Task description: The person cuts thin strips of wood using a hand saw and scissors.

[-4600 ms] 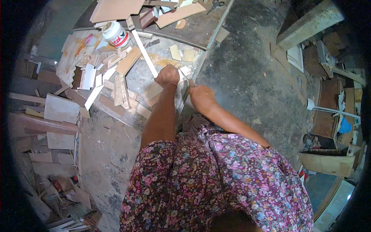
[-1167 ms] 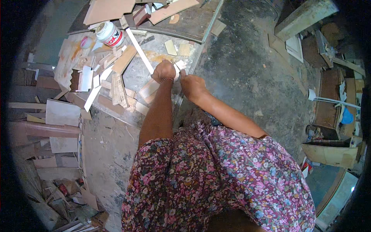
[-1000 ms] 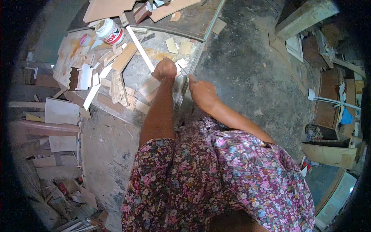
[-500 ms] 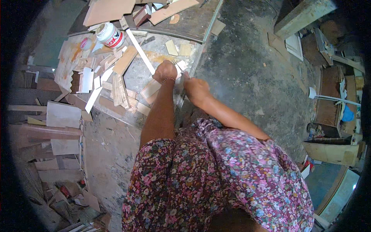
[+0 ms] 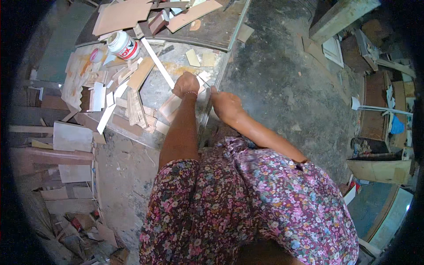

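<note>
My left hand (image 5: 185,84) is closed in a fist on a long white strip (image 5: 158,63) lying diagonally on the littered work surface (image 5: 176,57), beside a small white piece (image 5: 204,76). My right hand (image 5: 225,105), just right of it at the edge, is wrapped round a thin metal tool (image 5: 206,84) whose tip points toward the left hand; its exact kind is too small to make out. Wood offcuts (image 5: 138,108) and white scraps (image 5: 106,118) lie left of my hands. An open white tub (image 5: 119,43) with a red band stands at the back left.
A darker upper board (image 5: 204,30) carries larger panel pieces (image 5: 119,17). Concrete floor (image 5: 278,79) lies right of the work surface. A wooden beam (image 5: 342,20), boxes (image 5: 375,165) and a blue bag (image 5: 396,124) are at the right. Stacked boards (image 5: 73,137) are along the left.
My right hand has shifted back and forth slightly with the tool near the left fist. The left hand stays closed at about the same spot. The view has shifted slightly.
</note>
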`<state>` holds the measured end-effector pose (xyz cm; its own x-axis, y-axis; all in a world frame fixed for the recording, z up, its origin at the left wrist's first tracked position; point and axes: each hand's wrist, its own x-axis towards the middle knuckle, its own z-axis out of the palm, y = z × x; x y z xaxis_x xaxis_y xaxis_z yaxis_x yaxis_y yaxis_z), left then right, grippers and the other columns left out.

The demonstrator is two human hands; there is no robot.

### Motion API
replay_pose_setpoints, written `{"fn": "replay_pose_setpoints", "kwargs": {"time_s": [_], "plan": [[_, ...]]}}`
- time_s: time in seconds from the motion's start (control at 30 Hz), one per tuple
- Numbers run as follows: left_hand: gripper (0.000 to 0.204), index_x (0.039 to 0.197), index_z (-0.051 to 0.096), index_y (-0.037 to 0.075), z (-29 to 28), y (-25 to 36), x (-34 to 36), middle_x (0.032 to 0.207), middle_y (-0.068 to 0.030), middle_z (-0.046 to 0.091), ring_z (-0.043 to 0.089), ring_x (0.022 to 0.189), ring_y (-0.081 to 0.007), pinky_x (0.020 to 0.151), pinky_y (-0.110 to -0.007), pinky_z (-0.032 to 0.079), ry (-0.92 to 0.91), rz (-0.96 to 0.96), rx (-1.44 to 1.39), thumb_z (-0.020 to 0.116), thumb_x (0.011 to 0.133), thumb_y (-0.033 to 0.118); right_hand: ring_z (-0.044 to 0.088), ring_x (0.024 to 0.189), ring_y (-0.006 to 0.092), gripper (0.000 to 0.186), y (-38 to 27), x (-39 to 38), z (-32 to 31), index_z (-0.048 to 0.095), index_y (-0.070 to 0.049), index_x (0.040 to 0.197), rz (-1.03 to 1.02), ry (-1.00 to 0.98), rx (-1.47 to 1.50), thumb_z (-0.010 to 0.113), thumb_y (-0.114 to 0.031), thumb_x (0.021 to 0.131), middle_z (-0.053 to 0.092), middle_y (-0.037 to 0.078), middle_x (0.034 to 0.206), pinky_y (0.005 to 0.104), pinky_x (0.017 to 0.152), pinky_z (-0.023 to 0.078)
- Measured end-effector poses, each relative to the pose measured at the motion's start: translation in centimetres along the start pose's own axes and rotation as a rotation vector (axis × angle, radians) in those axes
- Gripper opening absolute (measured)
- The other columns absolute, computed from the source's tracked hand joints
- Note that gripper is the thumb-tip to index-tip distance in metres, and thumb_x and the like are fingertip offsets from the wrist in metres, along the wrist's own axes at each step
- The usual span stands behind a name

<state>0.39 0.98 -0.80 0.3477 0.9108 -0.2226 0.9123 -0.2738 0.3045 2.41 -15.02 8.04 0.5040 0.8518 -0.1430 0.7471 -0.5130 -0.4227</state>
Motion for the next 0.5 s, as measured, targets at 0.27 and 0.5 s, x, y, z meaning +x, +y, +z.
{"fn": "replay_pose_setpoints", "kwargs": {"time_s": [0.27,0.5], "plan": [[0.043,0.08,0.061,0.003,0.0,0.4,-0.2,0.084,-0.014,0.06,0.058,0.078,-0.0291,0.072,-0.042,0.042,0.057,0.044,0.051,0.025,0.085,0.027,0.058,0.064,0.0339,0.031,0.0,2.1,1.7,0.042,0.002,0.106,0.016,0.068,0.01,0.031,-0.017,0.085,0.057,0.019,0.067,0.0436,0.051,0.045],[0.04,0.077,0.062,0.005,0.1,1.2,-1.0,0.08,-0.0129,0.061,0.059,0.075,-0.0269,0.071,-0.041,0.042,0.065,0.102,0.095,0.029,0.083,0.026,0.058,0.067,0.0339,0.033,0.7,-0.2,0.1,0.042,0.003,0.108,0.053,-0.046,-0.026,0.032,-0.019,0.086,0.057,0.02,0.069,0.0426,0.055,0.046]]}}
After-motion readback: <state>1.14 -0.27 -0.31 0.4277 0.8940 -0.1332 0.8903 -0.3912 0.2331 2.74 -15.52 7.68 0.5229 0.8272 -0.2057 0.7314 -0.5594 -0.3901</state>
